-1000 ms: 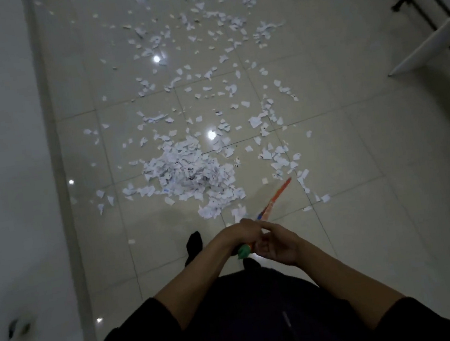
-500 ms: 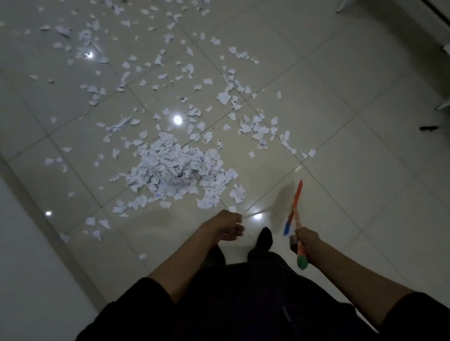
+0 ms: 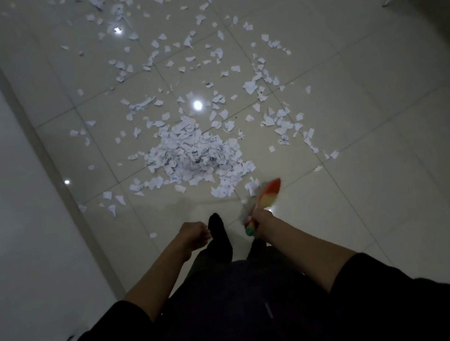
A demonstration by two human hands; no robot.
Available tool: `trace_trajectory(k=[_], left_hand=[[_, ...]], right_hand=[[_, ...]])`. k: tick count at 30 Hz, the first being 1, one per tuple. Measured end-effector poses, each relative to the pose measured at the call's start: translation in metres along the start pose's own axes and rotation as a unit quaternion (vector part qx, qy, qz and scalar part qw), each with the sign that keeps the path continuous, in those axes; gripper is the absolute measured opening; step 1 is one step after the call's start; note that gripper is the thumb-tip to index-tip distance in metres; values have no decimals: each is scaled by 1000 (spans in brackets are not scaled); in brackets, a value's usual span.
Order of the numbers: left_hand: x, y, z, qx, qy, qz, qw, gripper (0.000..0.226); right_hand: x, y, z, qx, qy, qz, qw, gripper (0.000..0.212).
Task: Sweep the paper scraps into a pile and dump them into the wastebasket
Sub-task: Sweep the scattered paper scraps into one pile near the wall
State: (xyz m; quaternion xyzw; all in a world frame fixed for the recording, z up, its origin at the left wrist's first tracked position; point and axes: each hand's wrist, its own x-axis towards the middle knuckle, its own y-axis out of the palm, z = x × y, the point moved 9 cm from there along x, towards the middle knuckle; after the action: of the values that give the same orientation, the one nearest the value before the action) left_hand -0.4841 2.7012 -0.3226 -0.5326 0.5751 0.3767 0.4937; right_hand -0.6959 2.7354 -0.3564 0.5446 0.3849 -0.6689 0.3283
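- White torn paper scraps point(image 3: 196, 156): heaped on glossy beige tile floor point(image 3: 369, 130), loose bits scattered beyond.
- Right hand point(image 3: 262, 218) grips blurred orange-green brush point(image 3: 261, 202) near heap edge.
- Left hand point(image 3: 193, 233): loosely curled, empty.

Motion-blurred brush point(image 3: 262, 197), bristles indistinct

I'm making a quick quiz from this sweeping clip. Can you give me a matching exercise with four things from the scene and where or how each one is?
Things:
1. multicoloured handled brush
2. left hand
3. dense heap of white paper scraps
4. black-socked foot

States:
A. piled on the glossy tiled floor
B. gripped by the right hand
C. between the two hands
D. loosely curled, holding nothing

Pairs: 1-B, 2-D, 3-A, 4-C
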Motion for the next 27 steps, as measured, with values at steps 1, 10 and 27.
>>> trace_trajectory(k=[1, 10, 27], left_hand=[[-2, -2, 5, -13, -3, 1, 1000, 14], [-8, -39, 36, -78, -23, -38, 996, 10], [7, 23, -50, -27, 38, 42, 998, 9]], right_hand=[[-3, 12, 6, 6, 3, 19, 1000, 28], [-2, 122, 60, 58, 8, 199, 978, 22], [-47, -23, 115, -97, -102, 119, 983, 15]])
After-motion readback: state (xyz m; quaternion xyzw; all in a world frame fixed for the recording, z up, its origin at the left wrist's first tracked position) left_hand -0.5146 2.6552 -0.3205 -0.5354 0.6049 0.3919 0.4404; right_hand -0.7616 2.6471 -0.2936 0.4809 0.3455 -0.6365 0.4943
